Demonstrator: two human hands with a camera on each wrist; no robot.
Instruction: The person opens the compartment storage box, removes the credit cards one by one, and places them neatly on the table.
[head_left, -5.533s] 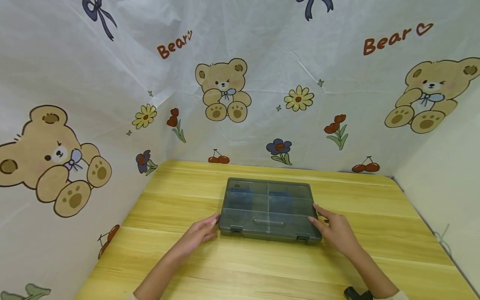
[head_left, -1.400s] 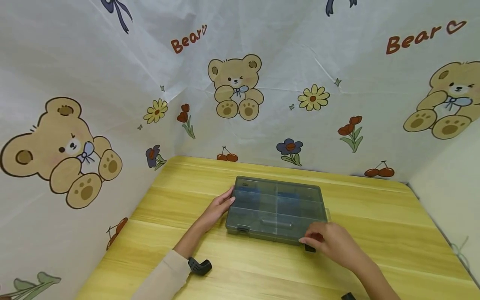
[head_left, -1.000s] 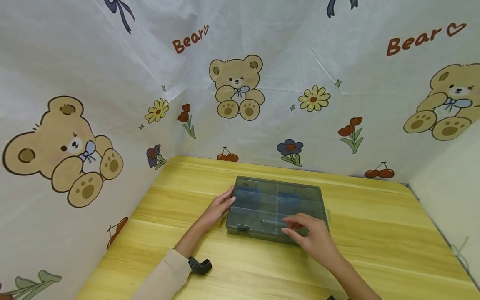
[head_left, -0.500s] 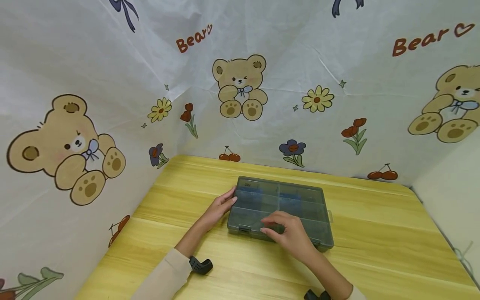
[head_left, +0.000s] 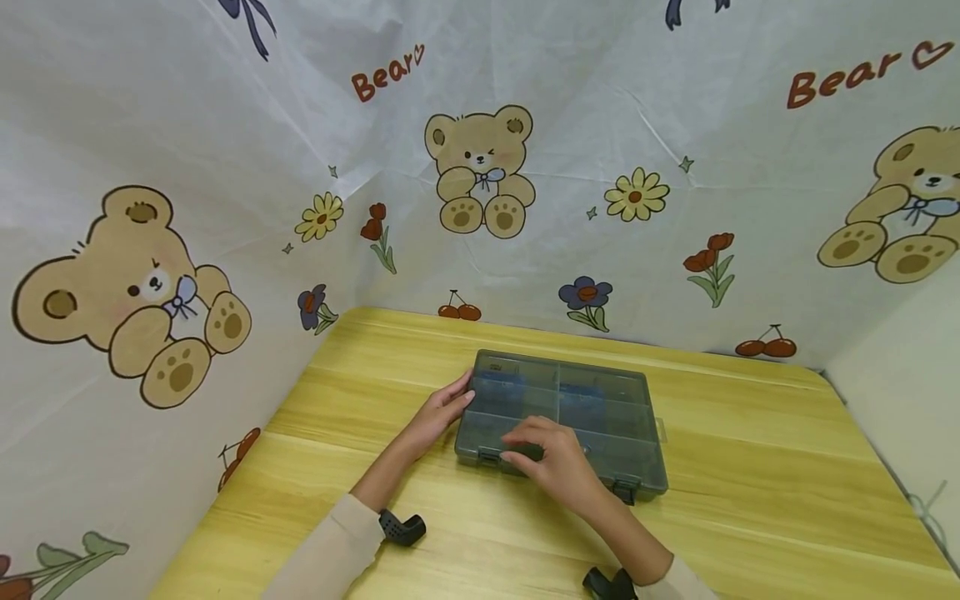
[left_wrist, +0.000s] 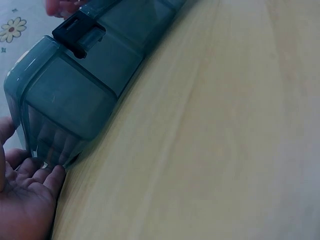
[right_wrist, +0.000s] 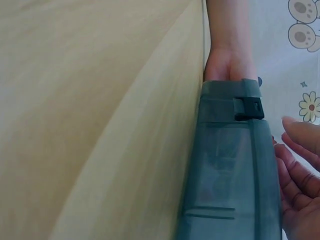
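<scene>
The case [head_left: 600,429] lies on the worktop [head_left: 750,483], before the cloth [head_left: 562,75]; the left hand [head_left: 433,419] is at its left side, the right hand [head_left: 557,458] near its left front latch [head_left: 489,456].

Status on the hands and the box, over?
Left hand touching box, left side. Right hand near left latch. Box closed; right hand partly covers its front.
</scene>
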